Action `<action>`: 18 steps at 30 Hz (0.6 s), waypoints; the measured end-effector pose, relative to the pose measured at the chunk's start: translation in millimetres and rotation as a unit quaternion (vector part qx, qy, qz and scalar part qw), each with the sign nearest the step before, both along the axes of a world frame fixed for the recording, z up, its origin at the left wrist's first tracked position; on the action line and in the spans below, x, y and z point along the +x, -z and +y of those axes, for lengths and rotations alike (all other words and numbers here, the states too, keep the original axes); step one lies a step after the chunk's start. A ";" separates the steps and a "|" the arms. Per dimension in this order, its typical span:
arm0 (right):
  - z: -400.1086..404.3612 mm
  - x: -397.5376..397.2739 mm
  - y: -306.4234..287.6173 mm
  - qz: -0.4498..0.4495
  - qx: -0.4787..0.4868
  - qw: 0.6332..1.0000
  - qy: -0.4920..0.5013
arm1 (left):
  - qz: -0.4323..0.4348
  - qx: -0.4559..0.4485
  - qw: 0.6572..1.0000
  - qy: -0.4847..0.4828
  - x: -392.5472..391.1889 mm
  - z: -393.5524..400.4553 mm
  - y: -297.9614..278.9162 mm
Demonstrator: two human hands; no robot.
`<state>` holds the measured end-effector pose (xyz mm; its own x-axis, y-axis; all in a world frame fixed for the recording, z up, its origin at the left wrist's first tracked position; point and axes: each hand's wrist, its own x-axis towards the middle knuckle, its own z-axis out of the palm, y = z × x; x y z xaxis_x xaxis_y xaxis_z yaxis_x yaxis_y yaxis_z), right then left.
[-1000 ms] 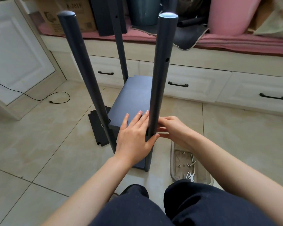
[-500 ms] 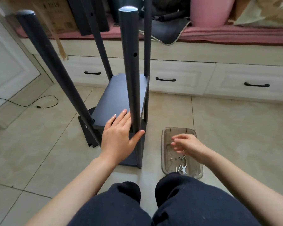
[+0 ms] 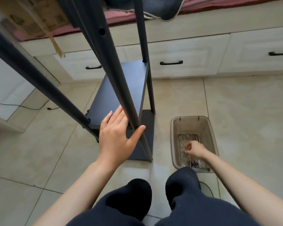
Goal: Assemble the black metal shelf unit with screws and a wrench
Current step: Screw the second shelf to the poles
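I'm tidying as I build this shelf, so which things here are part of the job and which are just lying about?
For the job:
black shelf unit
clear bin of screws
small wrench in it
left hand steadying a post
right hand reaching into the bin

Lying about:
black cable
cardboard box
cushion

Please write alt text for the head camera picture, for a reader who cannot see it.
A person's left hand steadies a black shelf post while the right hand reaches into a clear plastic bin of screws on the tiled floor.
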<state>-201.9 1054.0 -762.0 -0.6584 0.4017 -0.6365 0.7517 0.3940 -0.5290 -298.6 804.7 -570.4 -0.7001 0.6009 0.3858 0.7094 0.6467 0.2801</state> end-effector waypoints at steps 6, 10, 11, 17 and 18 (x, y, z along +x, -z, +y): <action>-0.9 -13.5 28.9 -0.039 0.071 0.993 -0.081 | 0.007 -0.001 1.000 0.012 -4.6 -2.6 2.9; 0.9 -14.2 39.6 -0.031 0.096 0.991 -0.091 | 0.012 -0.001 1.000 0.014 -6.0 -2.5 4.2; 1.1 -13.2 40.7 -0.028 0.108 0.989 -0.100 | 0.015 0.001 1.000 0.014 -6.1 -2.4 4.6; 1.4 -10.0 40.9 -0.029 0.167 0.974 -0.151 | 0.032 0.009 0.999 0.019 -6.3 -3.3 5.6; 1.1 -10.5 40.1 -0.024 0.160 0.976 -0.143 | 0.033 0.009 0.999 0.018 -6.1 -3.2 5.3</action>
<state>-212.4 1055.1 -802.1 -0.7456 0.3884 -0.5415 0.6071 0.7308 -0.3118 -304.7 801.5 -575.7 -0.6507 0.6181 0.4410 0.7496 0.6156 0.2432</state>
